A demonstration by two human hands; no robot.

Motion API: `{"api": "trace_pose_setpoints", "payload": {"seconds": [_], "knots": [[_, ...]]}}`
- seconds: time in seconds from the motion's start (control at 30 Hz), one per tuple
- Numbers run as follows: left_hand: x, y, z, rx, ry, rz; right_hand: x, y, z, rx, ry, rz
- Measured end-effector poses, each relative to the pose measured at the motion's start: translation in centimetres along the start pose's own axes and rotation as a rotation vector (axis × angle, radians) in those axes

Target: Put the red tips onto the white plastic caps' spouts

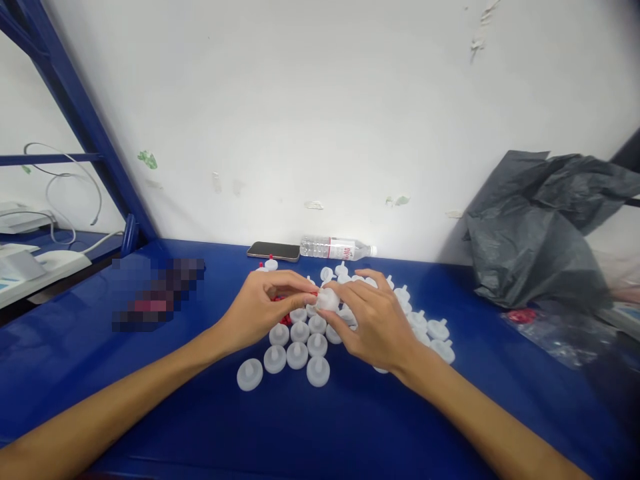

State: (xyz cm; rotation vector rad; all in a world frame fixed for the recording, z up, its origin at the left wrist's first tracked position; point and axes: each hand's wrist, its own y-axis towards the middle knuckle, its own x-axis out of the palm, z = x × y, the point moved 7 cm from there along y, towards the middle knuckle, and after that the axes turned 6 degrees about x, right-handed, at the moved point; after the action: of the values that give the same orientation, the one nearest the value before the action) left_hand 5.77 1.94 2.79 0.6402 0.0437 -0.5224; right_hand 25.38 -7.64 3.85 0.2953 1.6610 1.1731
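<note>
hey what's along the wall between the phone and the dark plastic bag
The head view shows a clear bottle on its side, then blue tabletop.

Head-worn view, forward and down over both hands (373,310)

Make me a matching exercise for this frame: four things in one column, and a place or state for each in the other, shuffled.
Column one
1. Right hand
2. Phone
3. Bottle
4. Dark grey bag

Column two
A. Clear, lying on its side
B. Crumpled, at the far right of the picture
C. Gripping a white cap in its fingers
D. Flat on the blue table, left of the bottle in the picture

Pairs: 1-C, 2-D, 3-A, 4-B.
</note>
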Motion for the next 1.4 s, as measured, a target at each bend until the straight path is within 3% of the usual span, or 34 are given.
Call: {"api": "trace_pose_setpoints", "payload": {"seconds": [0.27, 0.53, 0.73, 0.93, 1.2, 1.4], "knots": [[0.1, 0.0, 1.6, 0.104, 0.173, -0.026, 0.3, -0.1, -0.3, -0.050, 0.038, 0.014], [0.5, -0.1, 2.1, 0.041, 0.287, -0.073, -0.5, 0.0, -1.0, -0.048, 0.089, 0.059], [0.9, -0.5, 3.0, 0.062, 0.261, -0.028, -1.5, 0.3, -1.6, -0.108, 0.096, 0.099], [0.8, -0.3, 3.5, 0.019, 0.291, -0.036, -1.2, 0.4, -2.0, -0.063, 0.038, 0.056], [0.5, -0.6, 2.2, -0.055, 0.252, -0.052, -1.5, 0.6, -2.7, -0.082, 0.059, 0.077], [-0.6, 0.2, 1.8, 0.005, 0.322, -0.020, -0.9, 1.0, -2.0, 0.017, 0.019, 0.028]]}}
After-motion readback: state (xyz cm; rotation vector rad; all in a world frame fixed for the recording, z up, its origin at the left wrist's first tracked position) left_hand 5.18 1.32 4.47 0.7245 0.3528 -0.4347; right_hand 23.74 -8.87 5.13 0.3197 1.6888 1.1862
